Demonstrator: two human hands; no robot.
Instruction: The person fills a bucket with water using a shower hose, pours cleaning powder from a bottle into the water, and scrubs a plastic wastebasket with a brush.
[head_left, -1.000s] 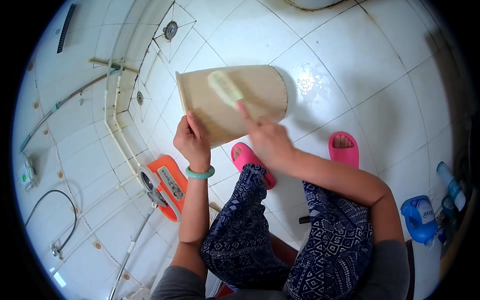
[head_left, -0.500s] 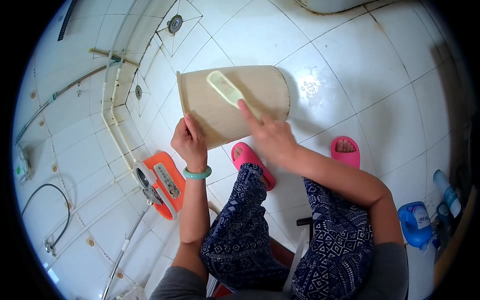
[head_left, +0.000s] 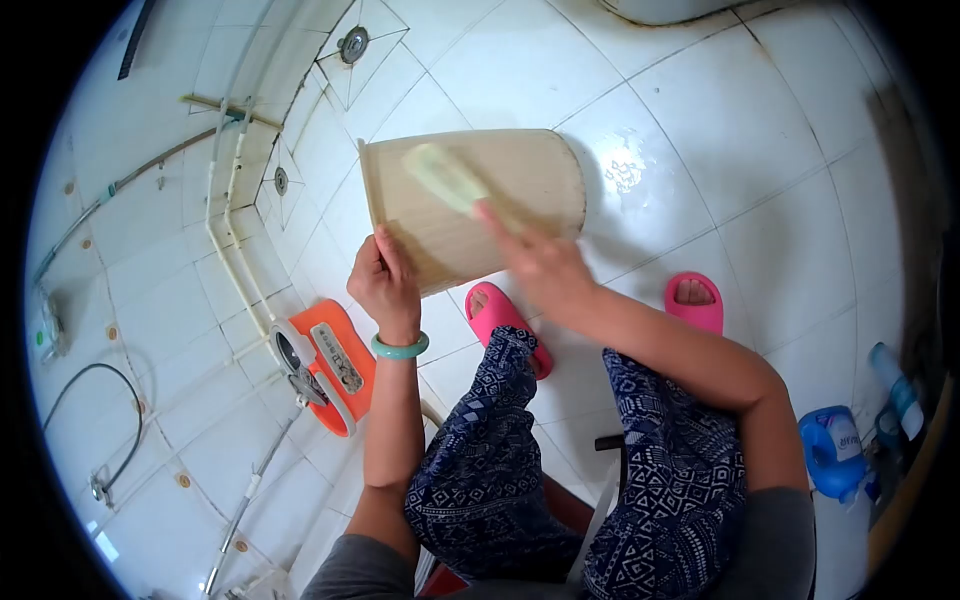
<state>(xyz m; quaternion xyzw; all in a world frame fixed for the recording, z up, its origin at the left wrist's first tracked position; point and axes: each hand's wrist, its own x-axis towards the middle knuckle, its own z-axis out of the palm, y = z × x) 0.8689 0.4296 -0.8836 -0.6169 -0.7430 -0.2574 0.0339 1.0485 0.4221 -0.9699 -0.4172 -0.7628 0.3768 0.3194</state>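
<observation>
My left hand [head_left: 385,290], with a green bangle at the wrist, grips the lower left edge of a tan, bin-like object [head_left: 530,180]. This object has a raised rim along its left side and a rounded right end. It appears to lie on its side, and its inside is hidden. My right hand [head_left: 545,265] is wrapped round the handle of a pale yellow-green scrub brush [head_left: 445,178]. The brush head lies over the upper middle of the tan surface, blurred by motion. Its bristles are hidden underneath.
Wet white tiles [head_left: 625,165] cover the floor. An orange and grey plastic item [head_left: 345,365] stands at the left near wall pipes [head_left: 225,225]. A blue detergent bottle [head_left: 832,450] is at the right. Pink slippers [head_left: 695,300] are on my feet. A floor drain [head_left: 353,45] lies at the back.
The brush and my right hand have shifted very slightly across the tan surface and are more blurred. My left hand keeps its hold on the rim. The whole view has moved a little.
</observation>
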